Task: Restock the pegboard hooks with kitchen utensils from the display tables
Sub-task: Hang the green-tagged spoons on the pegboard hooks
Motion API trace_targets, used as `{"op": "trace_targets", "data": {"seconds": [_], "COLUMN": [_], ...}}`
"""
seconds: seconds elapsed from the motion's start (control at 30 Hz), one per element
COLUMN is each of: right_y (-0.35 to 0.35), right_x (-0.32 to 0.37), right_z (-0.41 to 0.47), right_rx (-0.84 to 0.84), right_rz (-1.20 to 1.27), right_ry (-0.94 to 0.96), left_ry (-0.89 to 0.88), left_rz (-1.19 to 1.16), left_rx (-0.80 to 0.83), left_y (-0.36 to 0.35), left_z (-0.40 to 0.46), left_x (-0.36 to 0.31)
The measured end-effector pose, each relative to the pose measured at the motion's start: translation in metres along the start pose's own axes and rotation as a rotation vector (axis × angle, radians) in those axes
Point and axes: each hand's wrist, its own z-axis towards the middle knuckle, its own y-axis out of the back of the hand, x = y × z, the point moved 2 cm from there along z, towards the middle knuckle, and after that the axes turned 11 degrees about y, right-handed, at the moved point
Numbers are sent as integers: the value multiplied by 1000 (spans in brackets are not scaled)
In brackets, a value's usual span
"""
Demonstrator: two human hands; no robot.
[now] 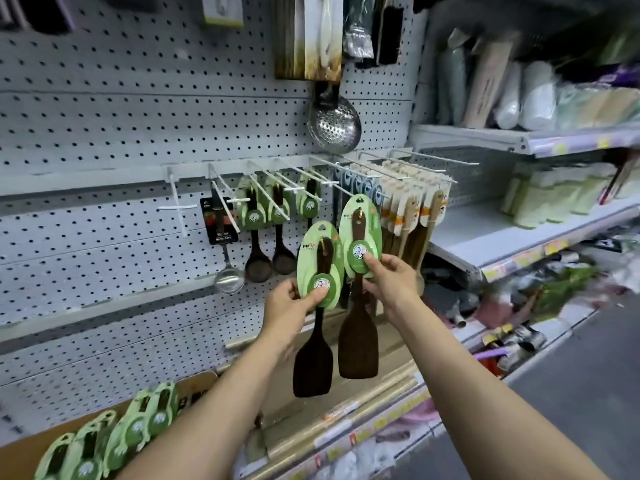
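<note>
A big grey pegboard (121, 133) has hooks (266, 181) with spoons. The left hand (291, 306) pinches one dark spatula (313, 362) by its green card. The right hand (393, 277) pinches another spatula (358, 344) beside it, held up near the hooks.

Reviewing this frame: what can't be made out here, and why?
All head view:
- Shelf goods at right: motion blur, no item identifiable.
- Print on the green card in the left hand: too small.
- Carton of green-carded utensils: cut by the bottom edge, count unknown.
- Whether the right hand's spatula card is on a hook: unclear.
</note>
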Motion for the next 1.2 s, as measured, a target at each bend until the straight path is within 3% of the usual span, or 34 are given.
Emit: {"op": "trace_targets", "data": {"seconds": [0.43,0.9,1.2], "right_y": [7,-20,-76], "right_x": [-20,-27,-55], "right_z": [66,130,158], "right_rx": [126,346,288], "right_rz": [-33,-66,-29], "right_ry": [-44,-135,-181], "left_ry": [34,61,99], "left_rz": [-28,-175,-161], "left_rx": [-83,-344,-390], "left_y": [-39,-79,-48], "left_z": [39,53,83], "left_x": [9,-3,2]}}
